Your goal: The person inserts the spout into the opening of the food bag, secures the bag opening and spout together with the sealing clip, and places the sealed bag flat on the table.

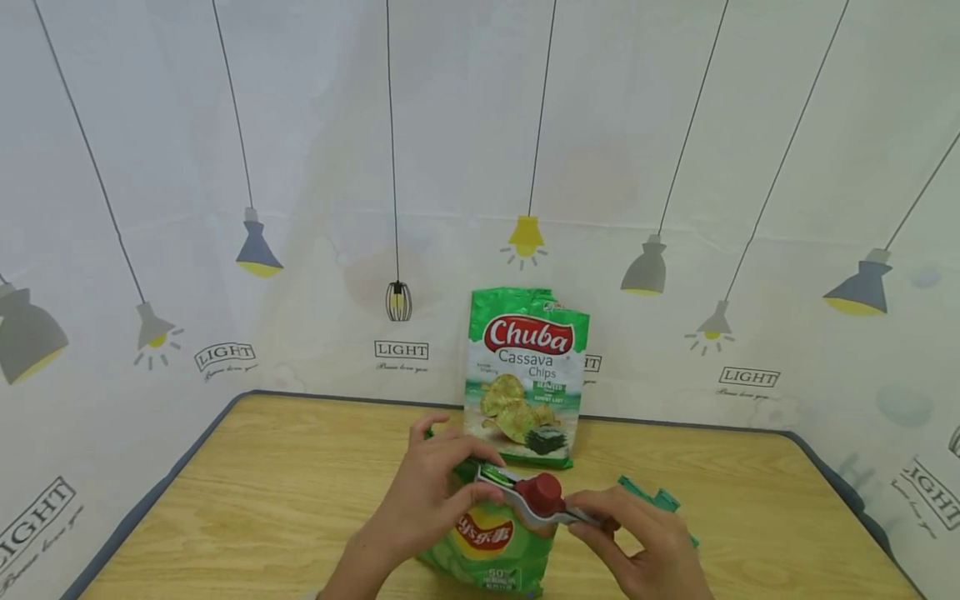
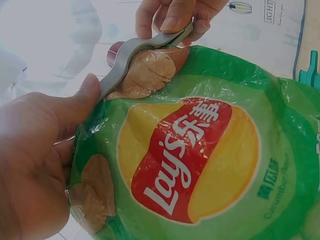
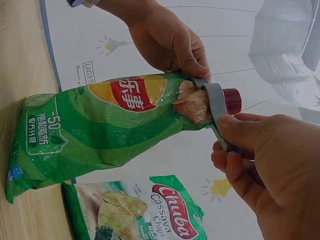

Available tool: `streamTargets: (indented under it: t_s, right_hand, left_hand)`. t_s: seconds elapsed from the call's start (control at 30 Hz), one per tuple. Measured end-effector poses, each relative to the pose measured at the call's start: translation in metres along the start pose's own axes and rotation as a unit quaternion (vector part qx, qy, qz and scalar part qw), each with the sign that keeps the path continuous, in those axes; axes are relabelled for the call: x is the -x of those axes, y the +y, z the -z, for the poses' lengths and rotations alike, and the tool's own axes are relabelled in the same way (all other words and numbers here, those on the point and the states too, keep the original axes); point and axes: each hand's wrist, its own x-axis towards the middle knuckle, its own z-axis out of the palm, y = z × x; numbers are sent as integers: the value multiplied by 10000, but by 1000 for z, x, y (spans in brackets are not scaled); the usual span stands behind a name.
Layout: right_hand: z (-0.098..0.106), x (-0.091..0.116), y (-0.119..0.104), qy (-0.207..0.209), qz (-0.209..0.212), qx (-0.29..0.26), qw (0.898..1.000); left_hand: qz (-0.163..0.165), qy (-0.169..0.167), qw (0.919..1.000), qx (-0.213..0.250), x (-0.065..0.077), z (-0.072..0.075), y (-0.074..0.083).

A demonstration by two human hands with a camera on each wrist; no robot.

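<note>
A green Lay's chip bag point(image 1: 491, 562) stands on the table with a grey bag clip point(image 3: 217, 104) across its gathered top. A round red cap point(image 1: 542, 493) sticks up from the middle of the clip. My left hand point(image 1: 427, 483) pinches one end of the clip together with the bag's top corner, thumb on the near side. At the opposite end, my right hand point(image 3: 270, 155) pinches the clip between thumb and fingers. The clip point(image 2: 122, 65) runs along the bag's upper edge in the left wrist view.
Behind the Lay's bag, a Chuba cassava chips bag point(image 1: 525, 375) stands upright close to the white printed backdrop point(image 1: 300, 292). A teal-green plastic piece point(image 1: 663, 500) lies on the wooden table point(image 1: 300, 467) beyond my right hand, partly hidden by it.
</note>
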Motion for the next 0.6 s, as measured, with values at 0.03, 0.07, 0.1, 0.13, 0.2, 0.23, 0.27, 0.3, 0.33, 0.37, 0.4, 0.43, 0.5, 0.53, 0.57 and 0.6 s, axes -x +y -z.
streamTargets:
  t_s: [0.03,0.07,0.1,0.13,0.2,0.23,0.27,0.3,0.33,0.37,0.4,0.43,0.5,0.53,0.57,0.6]
  right_hand:
    - [0,1,0,-22,-28,35,10000]
    - [0,1,0,-48,-79,39,9999]
    - [0,1,0,-50,-83,64,9999]
    - [0,1,0,-34,-45,102,9999]
    - [-1,1,0,-9,-1,107,9999]
    - [-2,2,0,21,61,130,9999]
    - [-2,2,0,40,88,120,9999]
    - [-3,2,1,68,138,127,9998]
    - [-4,3,1,87,151,113,9998]
    - [-5,3,1,98,155,104,9998]
    - [-5,4,1,115,164,116,9997]
    - [-6,4,1,129,177,126,9997]
    - [-7,5,1,129,147,101,9998]
    - [-7,6,1,119,114,95,9998]
    - [-7,6,0,112,86,103,9998]
    - [-8,6,0,98,48,96,9999]
  left_hand:
    - [38,-4,10000,41,0,0,0]
    - [88,-19,9999,97,0,0,0]
    - [156,-38,9997,160,1,0,0]
    - [221,-62,9995,223,1,0,1]
    - [348,-90,9987,367,2,0,1]
    - [412,-97,9981,436,2,0,0]
    - [475,-104,9975,520,2,0,0]
    - [532,-107,9967,602,2,0,0]
    - [573,-109,9961,662,2,0,-1]
    - [627,-103,9953,726,3,0,-1]
    - [699,-110,9944,790,3,0,-1]
    - [781,-118,9933,842,3,0,-1]
    - [990,-160,9904,952,3,0,-1]
    - [1094,-189,9889,992,4,1,0]
    - [1205,-220,9870,1040,4,1,0]
    - [1305,-255,9852,1084,4,1,0]
